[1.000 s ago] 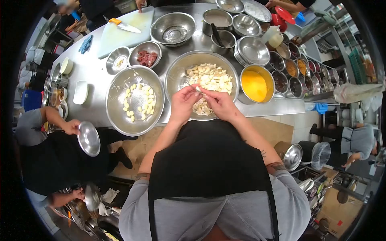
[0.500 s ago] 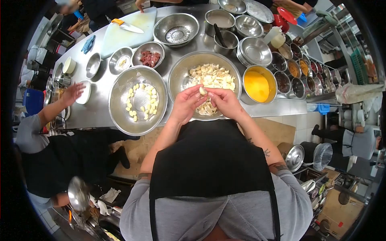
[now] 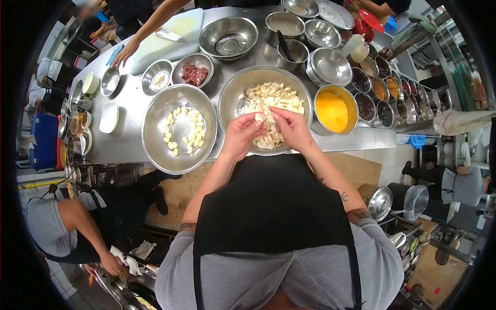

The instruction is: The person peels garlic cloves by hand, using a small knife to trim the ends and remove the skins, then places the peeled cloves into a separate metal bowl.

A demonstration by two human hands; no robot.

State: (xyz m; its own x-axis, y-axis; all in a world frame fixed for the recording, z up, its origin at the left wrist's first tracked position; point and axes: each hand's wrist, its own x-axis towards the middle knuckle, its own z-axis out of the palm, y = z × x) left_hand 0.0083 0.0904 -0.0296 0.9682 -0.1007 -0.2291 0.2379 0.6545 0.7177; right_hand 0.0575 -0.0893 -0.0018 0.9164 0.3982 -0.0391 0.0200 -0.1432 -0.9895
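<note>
My left hand [image 3: 239, 136] pinches a pale garlic clove [image 3: 259, 118] between thumb and fingertips. Close beside it, my right hand [image 3: 293, 130] has its thumb and fingers pressed together near the clove; whether a bit of skin is between them is too small to make out. Both hands are over the near part of a wide metal bowl [image 3: 226, 91] that holds many garlic cloves [image 3: 274, 96] and loose skins. Left of it stands a perforated metal colander [image 3: 155, 111] with peeled cloves [image 3: 195, 138] spread round its bottom.
A pot of orange-yellow liquid [image 3: 331, 111] stands right of the bowl. Behind are a bowl of raw meat [image 3: 194, 75], stacked metal bowls [image 3: 331, 66] and a cutting board [image 3: 187, 26] with a knife. A co-worker's hand [image 3: 126, 51] reaches in from the far side; another person [image 3: 77, 222] works at left.
My hands have lowered slightly, the clove now in my left fingers. A co-worker's arm has come across the cutting board to a small bowl. The left person's hand has left the white dish.
</note>
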